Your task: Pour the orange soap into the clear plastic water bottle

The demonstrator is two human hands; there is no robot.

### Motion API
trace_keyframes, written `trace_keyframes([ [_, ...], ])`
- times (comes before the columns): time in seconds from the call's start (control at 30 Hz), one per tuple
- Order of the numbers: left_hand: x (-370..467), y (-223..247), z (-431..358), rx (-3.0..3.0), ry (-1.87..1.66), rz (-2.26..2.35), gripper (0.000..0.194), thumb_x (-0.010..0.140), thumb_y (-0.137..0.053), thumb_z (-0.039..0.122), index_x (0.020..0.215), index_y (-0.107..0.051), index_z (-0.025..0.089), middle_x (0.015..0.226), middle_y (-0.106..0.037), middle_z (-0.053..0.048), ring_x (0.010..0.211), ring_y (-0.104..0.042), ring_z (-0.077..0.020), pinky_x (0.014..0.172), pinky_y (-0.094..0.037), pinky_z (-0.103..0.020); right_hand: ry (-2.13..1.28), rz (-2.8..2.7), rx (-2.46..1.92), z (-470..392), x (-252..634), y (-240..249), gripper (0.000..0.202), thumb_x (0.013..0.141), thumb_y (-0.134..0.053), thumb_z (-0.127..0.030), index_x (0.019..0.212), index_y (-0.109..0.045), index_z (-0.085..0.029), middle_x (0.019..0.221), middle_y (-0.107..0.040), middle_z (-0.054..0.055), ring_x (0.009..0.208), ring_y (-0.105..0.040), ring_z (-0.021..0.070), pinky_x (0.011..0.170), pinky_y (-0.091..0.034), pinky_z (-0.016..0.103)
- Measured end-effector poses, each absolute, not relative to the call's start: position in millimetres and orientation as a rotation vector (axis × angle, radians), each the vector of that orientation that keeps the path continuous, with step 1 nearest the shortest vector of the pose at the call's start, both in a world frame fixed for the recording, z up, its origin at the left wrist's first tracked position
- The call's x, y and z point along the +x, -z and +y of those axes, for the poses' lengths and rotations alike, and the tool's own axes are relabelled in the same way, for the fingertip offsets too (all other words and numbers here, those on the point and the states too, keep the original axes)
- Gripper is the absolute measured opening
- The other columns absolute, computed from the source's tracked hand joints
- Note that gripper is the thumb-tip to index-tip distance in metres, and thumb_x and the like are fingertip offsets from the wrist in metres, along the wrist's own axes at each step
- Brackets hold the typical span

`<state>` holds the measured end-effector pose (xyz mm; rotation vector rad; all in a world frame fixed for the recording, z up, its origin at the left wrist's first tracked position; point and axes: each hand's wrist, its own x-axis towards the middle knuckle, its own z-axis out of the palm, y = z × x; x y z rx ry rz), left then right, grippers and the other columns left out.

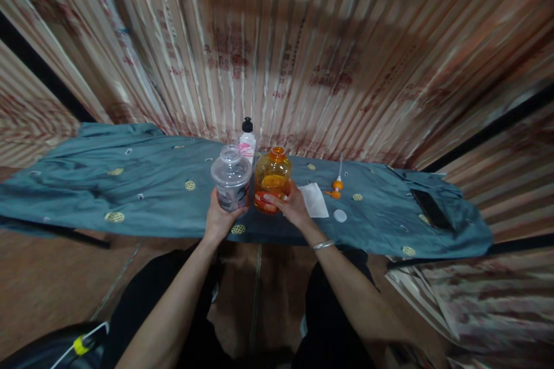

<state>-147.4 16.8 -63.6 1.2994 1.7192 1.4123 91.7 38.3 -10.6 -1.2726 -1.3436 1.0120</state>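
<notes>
My left hand point(220, 219) grips a clear plastic bottle point(231, 176) with no cap, upright on the blue-green cloth. Right beside it stands an orange bottle point(272, 176) with an open neck, held from the right side by my right hand point(291, 205). The two bottles nearly touch. A bracelet sits on my right wrist. Behind them stands a small white bottle point(248, 143) with a black cap.
A blue-green patterned cloth point(130, 184) covers the long table. To the right lie a white paper napkin point(314, 199), an orange pump head point(336, 185), a white round lid point(340, 215) and a dark phone point(431, 209). Pleated curtains hang behind.
</notes>
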Motion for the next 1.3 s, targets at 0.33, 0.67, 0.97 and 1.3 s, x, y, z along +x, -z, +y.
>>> trace_keyframes([
  [0.33,-139,38,13,1.115,-1.375,1.709,0.074,0.048,-0.104,0.04,0.111,-0.068,0.027,0.101,-0.087,-0.003,0.098,-0.084,-0.0336,0.09,-0.066,-0.042,-0.49,-1.523,-1.259,20,137,-6,0.111,0.085,-0.098,-0.077,0.172,-0.056,-0.023,0.184,-0.058,0.023,0.176,-0.051,0.0439,0.149,-0.037,0.071],
  [0.67,-148,19,-34,1.13,-1.369,1.637,0.069,0.044,-0.104,0.047,0.1,-0.07,0.025,0.092,-0.086,-0.005,0.087,-0.082,-0.0333,0.083,-0.065,-0.043,-0.356,-1.907,-0.867,-54,78,-36,0.094,0.103,-0.092,-0.041,0.185,-0.046,-0.035,0.181,-0.066,0.014,0.17,-0.063,0.0357,0.143,-0.054,0.061],
  [0.97,-156,5,-67,1.209,-1.35,1.462,0.065,0.047,-0.106,0.046,0.101,-0.076,0.025,0.09,-0.09,-0.005,0.09,-0.086,-0.0376,0.081,-0.07,-0.045,-0.923,-1.661,-1.006,-42,21,-48,0.136,0.058,-0.12,-0.048,0.176,-0.054,-0.026,0.177,-0.068,0.019,0.166,-0.066,0.041,0.141,-0.055,0.058],
  [1.3,-158,-2,-63,1.022,-1.447,1.153,0.095,0.046,-0.111,0.071,0.124,-0.079,0.027,0.131,-0.089,-0.013,0.131,-0.082,-0.042,0.111,-0.068,-0.052,-0.982,-1.445,-0.944,-45,1,-84,0.1,0.066,-0.112,-0.05,0.153,-0.07,-0.026,0.148,-0.085,0.012,0.137,-0.082,0.0354,0.126,-0.066,0.05],
])
